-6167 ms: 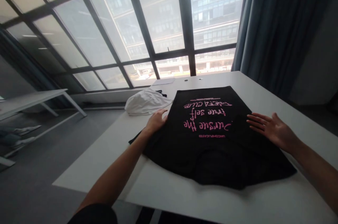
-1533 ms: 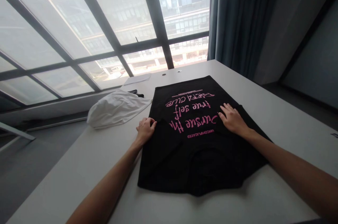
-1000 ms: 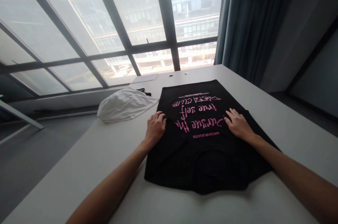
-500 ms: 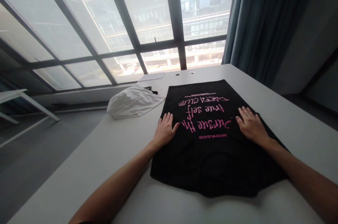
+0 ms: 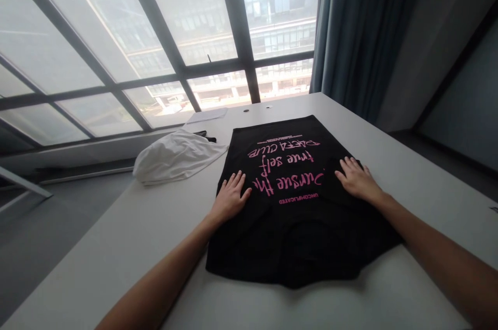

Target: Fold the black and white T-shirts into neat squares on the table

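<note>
A black T-shirt (image 5: 295,231) with pink lettering lies spread flat on the white table, its neckline toward me and the print upside down from my side. My left hand (image 5: 231,196) rests palm down on the shirt's left edge, fingers stretched out. On the opposite edge my right hand (image 5: 358,178) lies flat too, fingers extended and nothing gripped. Both hands touch the cloth at about the height of the largest lettering. The sleeves do not show spread out at the sides.
A crumpled white cloth (image 5: 177,157) lies left of the shirt, with a dark strap-like item (image 5: 206,136) behind it. White paper (image 5: 207,115) sits at the far end of the table (image 5: 116,257). Beyond are large windows and a blue-grey curtain (image 5: 350,34).
The view has swung a little to the right, so everything appears shifted left. Both hands stay flat on the shirt's edges, and the shirt looks the same.
</note>
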Demonstrator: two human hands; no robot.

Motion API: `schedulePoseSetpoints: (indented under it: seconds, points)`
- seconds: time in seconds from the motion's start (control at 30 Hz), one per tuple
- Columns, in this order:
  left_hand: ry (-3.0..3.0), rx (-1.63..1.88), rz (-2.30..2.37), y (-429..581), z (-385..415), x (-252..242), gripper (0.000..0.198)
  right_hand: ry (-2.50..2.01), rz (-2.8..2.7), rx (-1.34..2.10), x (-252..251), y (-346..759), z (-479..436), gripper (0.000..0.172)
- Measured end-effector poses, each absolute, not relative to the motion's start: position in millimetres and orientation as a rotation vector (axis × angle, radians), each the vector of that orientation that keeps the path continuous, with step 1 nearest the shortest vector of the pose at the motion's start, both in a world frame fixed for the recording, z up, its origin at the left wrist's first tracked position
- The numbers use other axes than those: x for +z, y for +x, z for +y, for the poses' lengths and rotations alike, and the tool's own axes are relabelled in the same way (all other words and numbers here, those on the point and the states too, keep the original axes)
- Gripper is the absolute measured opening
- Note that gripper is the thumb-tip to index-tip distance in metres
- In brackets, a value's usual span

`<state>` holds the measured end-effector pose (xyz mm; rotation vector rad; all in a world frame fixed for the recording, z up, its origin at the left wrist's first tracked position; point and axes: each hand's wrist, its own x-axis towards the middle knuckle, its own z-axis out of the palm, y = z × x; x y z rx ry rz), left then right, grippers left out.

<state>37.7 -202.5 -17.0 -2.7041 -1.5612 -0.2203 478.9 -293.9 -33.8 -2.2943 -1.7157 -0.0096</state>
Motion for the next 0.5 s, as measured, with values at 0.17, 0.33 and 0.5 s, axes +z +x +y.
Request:
schedulePoseSetpoints:
  seconds: [0.17, 0.33, 0.5]
  points:
    - [-2.689, -0.228, -1.552, 35, -199, -20, 0.070, -2.222, -1.714, -0.113, -30, 469, -292, 0.068]
    - [-2.679, -0.193, -1.532, 34, -196, -22, 0.070, -2.216, -1.852, 0.033, -28, 456, -294, 0.064]
    - [-2.653, -0.224, -1.488, 34, -192, -25, 0.069, -2.058, -1.877, 0.039, -23, 436, -298, 0.062]
